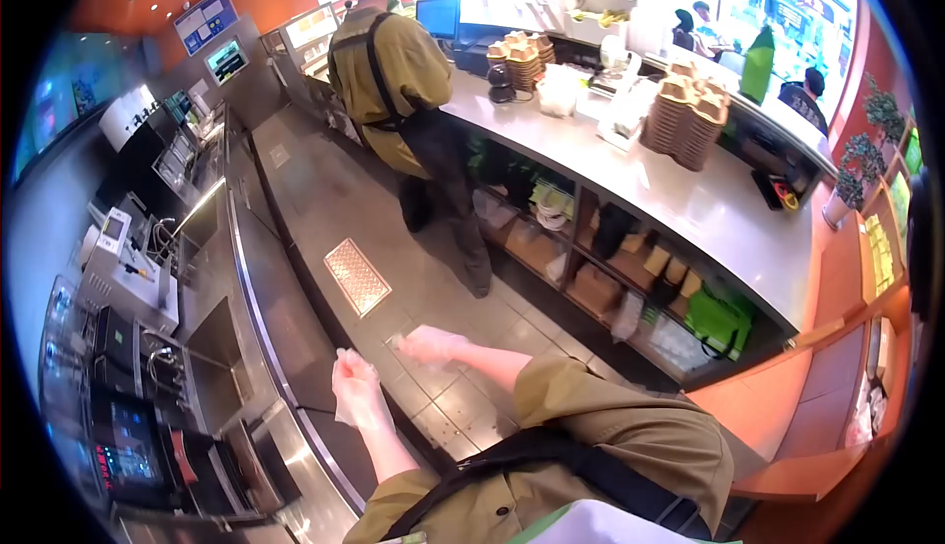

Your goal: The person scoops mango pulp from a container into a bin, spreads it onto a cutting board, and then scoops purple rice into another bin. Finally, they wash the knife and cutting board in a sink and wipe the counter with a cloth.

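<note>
A thin clear plastic glove covers my left hand (355, 386), which is raised beside the steel counter (258, 332). Its fingers are curled in, and nothing shows in them. My right hand (433, 345) is held over the tiled floor, a short way to the right of the left one and apart from it. It too wears a loose clear glove. Its fingers are drawn together and slightly blurred; whatever they may hold is too small to make out.
A co-worker (394, 81) in a dark apron stands ahead at the serving counter (748, 224). Stacked cardboard cup carriers (686, 116) sit on that counter, and a green bag (716, 320) is on a shelf beneath. Sinks (219, 347) line the left side; a metal grate (357, 276) lies on the floor.
</note>
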{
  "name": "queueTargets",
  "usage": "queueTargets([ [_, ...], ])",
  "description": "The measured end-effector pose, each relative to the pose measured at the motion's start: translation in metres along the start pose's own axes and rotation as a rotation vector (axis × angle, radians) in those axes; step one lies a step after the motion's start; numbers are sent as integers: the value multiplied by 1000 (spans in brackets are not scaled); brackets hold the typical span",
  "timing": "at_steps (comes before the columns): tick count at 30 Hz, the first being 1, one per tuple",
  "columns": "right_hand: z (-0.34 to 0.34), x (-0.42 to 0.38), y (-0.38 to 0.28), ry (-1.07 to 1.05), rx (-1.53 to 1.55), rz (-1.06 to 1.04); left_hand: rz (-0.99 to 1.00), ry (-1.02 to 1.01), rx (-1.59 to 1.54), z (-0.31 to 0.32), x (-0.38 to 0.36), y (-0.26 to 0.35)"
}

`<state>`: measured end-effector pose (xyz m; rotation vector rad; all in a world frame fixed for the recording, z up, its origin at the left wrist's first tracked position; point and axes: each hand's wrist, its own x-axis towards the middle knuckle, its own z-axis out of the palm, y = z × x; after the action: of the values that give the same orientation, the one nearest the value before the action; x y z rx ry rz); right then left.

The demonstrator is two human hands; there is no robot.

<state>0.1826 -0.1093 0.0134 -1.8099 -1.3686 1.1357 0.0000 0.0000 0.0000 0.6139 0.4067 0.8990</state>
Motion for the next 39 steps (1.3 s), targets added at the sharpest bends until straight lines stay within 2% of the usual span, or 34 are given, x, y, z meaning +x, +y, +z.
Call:
queueTargets([
  [2,16,8,-7,39,535,80,510,94,1088,38,-10,19],
  [3,-53,86,23,35,535,156,276,57,544,31,84,-25],
  [4,-95,98,28,54,486,166,94,134,-25,27,176,-67],
  [5,-119,122,5,64,498,140,100,162,-82,51,216,-66],
  [6,-148,146,-31,14,331,28,142,91,74,64,247,-60],
  [7,-160,182,-27,26,420,-42,195,27,226,76,279,-56],
  [8,-170,224,-26,36,504,-115,136,17,-20,88,312,-58],
  [9,-185,272,-30,16,650,-171,85,3,-266,95,349,-56],
  [10,-200,319,-34,-13,796,-226,36,150,-189,96,398,-47],
  [12,-215,419,-46,-133,1251,-270,135,246,59,108,467,-10],
  [13,-220,474,-56,71,870,-385,177,292,185,110,505,7],
  [14,-223,530,-66,263,473,-477,180,254,356,86,543,29],
  [15,-228,578,-72,440,61,-550,150,345,585,118,554,59],
  [16,-238,615,-81,413,106,-547,427,201,714,63,611,57],
  [17,-247,647,-94,387,149,-545,305,223,416,59,639,74],
  [19,-266,709,-126,347,234,-539,217,246,344,37,715,103],
  [20,-277,745,-139,297,536,-306,166,243,314,29,757,116],
  [21,-288,787,-138,375,405,-409,110,238,293,22,796,126],
  [22,-304,826,-134,514,16,-556,128,82,356,27,833,141],
  [23,-327,868,-133,643,-398,-689,132,101,464,37,870,151],
  [24,-359,895,-154,557,-452,-444,90,127,586,61,899,169],
  [25,-385,929,-160,569,-492,-445,46,150,702,80,934,184],
  [26,-415,960,-162,582,-537,-435,19,20,629,77,981,188],
  [27,-444,975,-169,592,-574,-415,-20,18,776,89,1021,193],
  [28,-479,987,-160,324,56,-399,-59,23,930,95,1057,196],
  [29,-507,1036,-149,337,-286,-366,-85,39,1085,101,1097,204],
  [30,-538,1068,-139,294,-496,-234,-125,-173,1140,90,1148,205],
  [31,-565,1100,-126,257,-428,-220,-52,-358,1520,79,1206,205],
  [32,-585,1148,-112,240,-477,-207,-14,-160,1339,102,1225,201],
  [33,-601,1143,-113,446,-104,-307,80,-143,1532,101,1268,203],
  [34,-619,1182,-129,486,202,-129,-70,13,1188,93,1314,197],
  [35,-628,1220,-137,524,518,78,-103,41,965,83,1349,203],
  [37,-649,1306,-152,489,18,-228,-159,8,540,86,1428,208],
  [39,-644,1402,-168,563,690,-251,-138,-34,494,83,1514,224],
])
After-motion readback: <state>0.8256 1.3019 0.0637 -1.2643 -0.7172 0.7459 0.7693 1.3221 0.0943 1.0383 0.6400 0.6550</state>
